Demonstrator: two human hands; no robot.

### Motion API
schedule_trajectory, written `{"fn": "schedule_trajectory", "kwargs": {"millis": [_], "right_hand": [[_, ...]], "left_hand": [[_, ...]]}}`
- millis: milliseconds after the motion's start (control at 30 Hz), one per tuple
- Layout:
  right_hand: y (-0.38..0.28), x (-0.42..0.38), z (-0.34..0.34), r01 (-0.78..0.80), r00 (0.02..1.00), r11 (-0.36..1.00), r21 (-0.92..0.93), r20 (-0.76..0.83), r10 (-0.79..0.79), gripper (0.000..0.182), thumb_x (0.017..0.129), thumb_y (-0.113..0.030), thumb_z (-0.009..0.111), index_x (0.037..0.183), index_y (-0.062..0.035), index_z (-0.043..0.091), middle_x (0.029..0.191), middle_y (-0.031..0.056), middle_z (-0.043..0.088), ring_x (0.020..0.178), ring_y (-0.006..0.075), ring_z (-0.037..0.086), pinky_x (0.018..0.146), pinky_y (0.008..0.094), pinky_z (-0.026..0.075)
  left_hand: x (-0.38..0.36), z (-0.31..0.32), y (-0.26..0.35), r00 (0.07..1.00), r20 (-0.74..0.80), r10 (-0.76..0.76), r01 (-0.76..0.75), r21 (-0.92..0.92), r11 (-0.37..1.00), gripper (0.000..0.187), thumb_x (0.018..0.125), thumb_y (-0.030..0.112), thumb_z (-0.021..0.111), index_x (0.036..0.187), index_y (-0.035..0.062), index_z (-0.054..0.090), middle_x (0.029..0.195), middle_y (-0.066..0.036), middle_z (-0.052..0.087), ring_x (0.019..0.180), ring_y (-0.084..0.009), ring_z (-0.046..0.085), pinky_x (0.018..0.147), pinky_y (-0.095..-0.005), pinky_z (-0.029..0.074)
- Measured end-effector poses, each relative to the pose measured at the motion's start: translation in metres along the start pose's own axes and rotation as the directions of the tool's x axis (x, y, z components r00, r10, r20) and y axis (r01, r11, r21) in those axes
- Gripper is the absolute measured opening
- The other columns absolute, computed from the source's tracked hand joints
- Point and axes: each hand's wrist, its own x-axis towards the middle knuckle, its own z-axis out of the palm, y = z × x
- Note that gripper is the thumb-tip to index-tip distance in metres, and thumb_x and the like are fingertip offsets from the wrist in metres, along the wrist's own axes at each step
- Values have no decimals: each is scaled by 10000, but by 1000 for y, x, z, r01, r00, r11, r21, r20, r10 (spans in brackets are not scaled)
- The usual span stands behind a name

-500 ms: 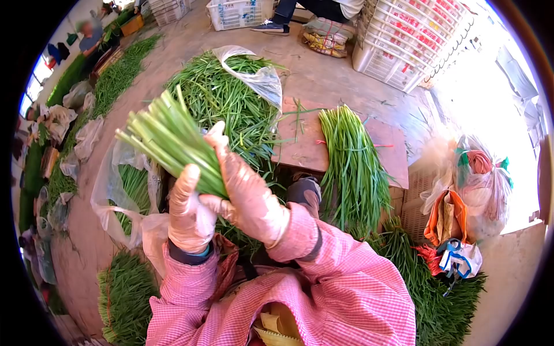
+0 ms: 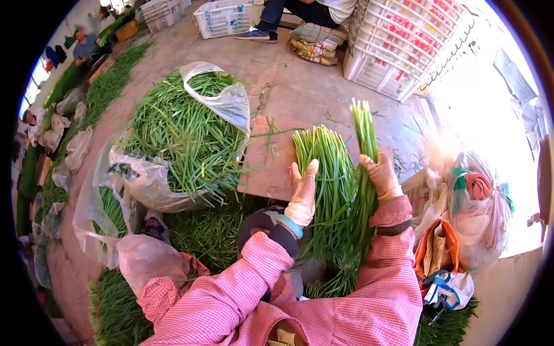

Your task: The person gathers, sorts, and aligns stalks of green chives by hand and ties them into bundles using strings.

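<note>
My right hand [image 2: 381, 177], in a pale glove, is closed around a small bunch of garlic chives [image 2: 363, 128], its pale cut ends pointing away from me. Left of it, a thicker pile of garlic chives [image 2: 324, 151] lies on a reddish-brown board [image 2: 266, 164], its leaves hanging over the near edge. My left hand [image 2: 302, 195], gloved too, rests against the pile's left side with thumb and fingers apart. The bunch in my right hand lies along the pile's right side, and their leaves mingle lower down.
A plastic bag heaped with loose green leaves [image 2: 190, 135] stands left of the board. White crates [image 2: 384, 72] are stacked at the back right, near a seated person's leg [image 2: 271, 14]. Stuffed plastic bags [image 2: 482, 213] sit at the right. More chives [image 2: 118, 308] lie at lower left.
Both hands have moved right, from over the leaf bag to the board. The bunch, held up between them before, is now in my right hand beside the pile. My left hand touches the pile.
</note>
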Motion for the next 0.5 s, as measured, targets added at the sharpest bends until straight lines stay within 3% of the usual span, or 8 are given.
{"fn": "schedule_trajectory", "kwargs": {"millis": [67,133,200,267,333,400,433,500], "right_hand": [[54,34,12,-53,998,993,-104,-26,51,374,802,-156,640,1098,28,505,870,94,602,768,159,546,694,281,456],[69,50,30,4,1000,982,-190,2,-4,466,780,-159,661,1150,49,470,976,143,607,869,216,557,787,287,436],[112,68,49,113,991,949,-296,-40,-130,542,752,-206,680,1171,49,452,1030,186,582,947,301,551,848,339,419],[120,63,66,166,955,702,-692,-65,-290,631,726,-299,680,1200,32,427,1115,211,519,1044,367,475,904,398,378],[129,64,82,97,956,531,-842,-69,-285,736,718,-362,643,1280,-3,332,1186,168,448,1078,337,421,908,419,360],[126,57,96,18,968,577,-816,-131,-215,776,714,-338,642,1307,0,273,1217,157,420,1084,324,420,900,436,358],[116,55,95,-17,996,572,-820,-67,-67,837,700,-316,660,1327,13,214,1290,181,354,1137,333,387,925,453,342],[103,42,76,73,996,588,-806,31,-81,855,694,-309,670,1331,20,203,1311,201,326,1163,344,365,943,454,329]], "left_hand": [[16,13,-26,992,-116,-39,59,179,982,1065,726,617,546,1355,-65,22,1433,-219,25,1342,-275,2,1079,-349,36],[34,20,-36,993,-120,-20,49,243,969,1089,721,637,529,1338,-100,18,1425,-245,12,1340,-294,-13,1082,-358,24],[52,18,-46,993,-118,16,40,457,889,1104,715,646,527,1330,-114,14,1418,-265,-3,1337,-313,-23,1082,-360,21],[67,22,-57,991,-133,34,40,511,859,1131,699,676,511,1324,-125,15,1408,-287,13,1333,-335,-7,1082,-362,30],[82,31,-62,985,-171,18,104,677,729,1132,677,649,568,1322,-132,65,1392,-308,83,1328,-345,62,1079,-361,77],[85,45,-62,973,-226,39,162,799,579,1199,599,698,589,1312,-141,113,1363,-320,178,1299,-380,167,1067,-380,152],[85,48,-53,962,-273,17,216,797,564,1209,585,697,600,1313,-137,114,1367,-310,181,1295,-378,179,1064,-381,166],[87,48,-46,946,-325,-15,278,783,556,1223,566,693,618,1318,-127,111,1375,-291,187,1289,-377,197,1055,-390,190]]}}
